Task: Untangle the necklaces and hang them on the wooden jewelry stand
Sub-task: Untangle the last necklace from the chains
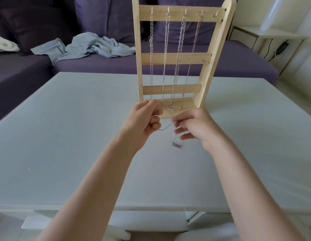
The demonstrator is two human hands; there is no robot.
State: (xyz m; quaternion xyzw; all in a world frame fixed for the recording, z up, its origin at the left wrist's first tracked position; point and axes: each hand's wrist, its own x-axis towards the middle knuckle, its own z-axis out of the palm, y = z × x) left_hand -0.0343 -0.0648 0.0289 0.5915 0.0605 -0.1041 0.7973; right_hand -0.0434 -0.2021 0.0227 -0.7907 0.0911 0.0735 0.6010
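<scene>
Purple sofa [168, 65] behind stand [170, 58]; both hands pinch chain [166, 127].

Both bare forearms are stretched forward from the lower edge of the view, converging toward twelve o'clock. The left hand [145, 119] is held with fingers curled inward, thumb uppermost, pinching something thin. At its three o'clock, close by, the right hand [194, 126] is raised, index and thumb pinched, remaining fingers loosely extended leftward.
</scene>
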